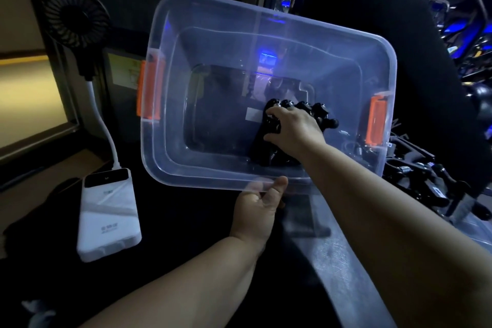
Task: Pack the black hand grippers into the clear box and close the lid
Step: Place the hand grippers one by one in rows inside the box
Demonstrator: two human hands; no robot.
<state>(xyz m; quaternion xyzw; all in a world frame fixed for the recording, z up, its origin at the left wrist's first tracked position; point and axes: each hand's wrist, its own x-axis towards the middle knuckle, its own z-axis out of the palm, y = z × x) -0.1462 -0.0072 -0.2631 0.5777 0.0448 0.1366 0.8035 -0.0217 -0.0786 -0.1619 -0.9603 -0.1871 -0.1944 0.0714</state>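
Grippers, clamped in the curled right hand, should land flat in the box while the left hand pinches its near rim.

Box: centre, left hand holding its near rim. In box, right end of floor: one hand gripper, with right hand gripping it from above. Left of box: power bank on bench; fan behind it. Right of box, outside: spare hand grippers.
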